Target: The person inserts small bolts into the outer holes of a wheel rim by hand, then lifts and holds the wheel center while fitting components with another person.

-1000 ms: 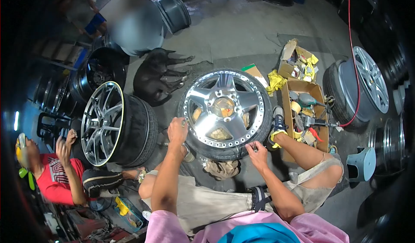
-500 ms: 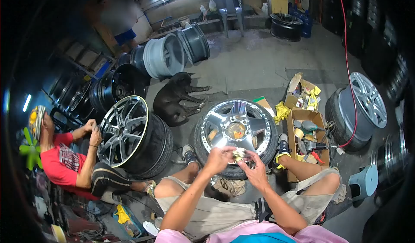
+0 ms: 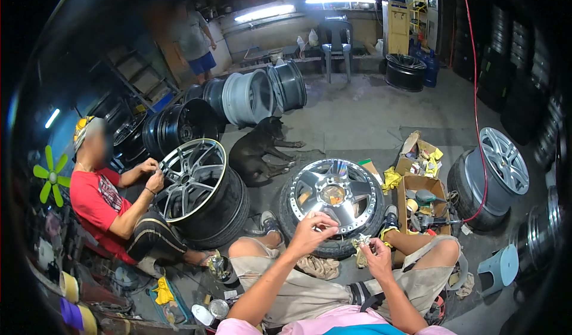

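My left hand (image 3: 312,233) is closed in a pinch just over the near edge of the wheel; whatever sits between its fingertips is too small to make out. In my right hand (image 3: 378,260) is a small crumpled whitish wad (image 3: 360,241), perhaps a plastic bag or cloth. The two hands are apart, above my lap. In front of them lies a polished alloy wheel (image 3: 310,180) with a riveted rim, face up in a black tire (image 3: 286,219). A few small items rest in its hub and between the spokes. Below the tire is a beige rag (image 3: 319,267).
Right of the wheel stands a cardboard box (image 3: 411,184) of tools. A black dog (image 3: 256,153) lies beyond it. At left a co-worker in a red shirt (image 3: 98,201) sits at another wheel (image 3: 193,180). A red hose (image 3: 478,108) hangs at right, near a blue stool (image 3: 500,269).
My hands were together at the whitish wad. They have parted: the right has moved right and down with the wad, the left slightly right and down. The whole view has tilted up.
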`<state>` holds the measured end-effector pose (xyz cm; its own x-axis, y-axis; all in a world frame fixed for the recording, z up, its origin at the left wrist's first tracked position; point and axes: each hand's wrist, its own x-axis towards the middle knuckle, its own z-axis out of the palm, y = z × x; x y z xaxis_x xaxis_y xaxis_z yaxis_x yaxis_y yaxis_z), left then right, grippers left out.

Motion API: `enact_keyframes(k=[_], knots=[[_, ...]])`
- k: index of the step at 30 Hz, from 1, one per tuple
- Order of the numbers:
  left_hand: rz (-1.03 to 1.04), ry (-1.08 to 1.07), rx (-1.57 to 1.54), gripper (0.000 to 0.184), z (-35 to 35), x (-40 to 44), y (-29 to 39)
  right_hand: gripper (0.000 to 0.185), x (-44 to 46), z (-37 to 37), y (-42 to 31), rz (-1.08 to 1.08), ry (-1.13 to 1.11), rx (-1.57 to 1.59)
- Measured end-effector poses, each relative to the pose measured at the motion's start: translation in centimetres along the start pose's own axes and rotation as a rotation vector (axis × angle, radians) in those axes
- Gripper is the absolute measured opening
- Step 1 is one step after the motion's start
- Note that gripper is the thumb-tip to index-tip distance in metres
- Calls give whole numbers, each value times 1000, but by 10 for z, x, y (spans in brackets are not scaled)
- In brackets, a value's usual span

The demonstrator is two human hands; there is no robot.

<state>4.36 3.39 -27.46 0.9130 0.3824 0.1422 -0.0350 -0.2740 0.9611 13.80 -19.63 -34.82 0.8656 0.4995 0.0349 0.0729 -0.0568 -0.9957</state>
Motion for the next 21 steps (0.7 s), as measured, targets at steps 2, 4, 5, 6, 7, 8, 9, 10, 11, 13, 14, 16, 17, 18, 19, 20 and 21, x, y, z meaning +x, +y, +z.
enact_keyframes(k=[2,4,5,6,7,8,9,10,11,13,14,16,17,18,19,20,21], knots=[[-89,-3,-136,13,-8,-9,15,28,-11,-17,4,72,-61,-188],[-77,15,-280,19,-17,-15,29,38,-21,-26,11,-277,-292,-552],[-27,0,-196,22,-21,-21,53,45,-27,-29,17,-237,-374,-760],[-18,1,-192,22,-24,-29,78,45,-29,-27,12,-246,-370,-759],[53,3,-76,20,-26,-37,103,42,-35,-23,3,-198,-379,-814],[120,4,38,19,-26,-47,130,39,-41,-18,-6,-145,-389,-868],[212,29,119,15,-24,-58,163,30,-42,-14,-18,-129,-335,-842],[303,52,199,14,-20,-69,193,30,-40,-15,-13,-123,-332,-836],[430,17,312,14,-22,-78,212,26,-34,-17,-2,-142,-298,-784],[631,-84,460,26,-28,-98,253,22,-32,-20,10,-173,-239,-691],[708,-147,493,36,-26,-108,275,22,-34,-22,8,-161,-227,-690],[904,-96,496,27,-5,-119,297,22,-41,-23,2,-191,-294,-683],[1014,-34,489,25,8,-123,304,23,-45,-24,-2,-190,-358,-692],[1086,21,464,25,17,-129,315,23,-50,-25,1,-177,-344,-696],[1156,81,441,25,26,-134,326,24,-52,-24,7,-190,-388,-699],[1195,87,429,25,32,-133,336,26,-54,-22,8,-205,-433,-699],[1189,76,431,24,35,-131,336,30,-56,-19,6,-166,-441,-740]])
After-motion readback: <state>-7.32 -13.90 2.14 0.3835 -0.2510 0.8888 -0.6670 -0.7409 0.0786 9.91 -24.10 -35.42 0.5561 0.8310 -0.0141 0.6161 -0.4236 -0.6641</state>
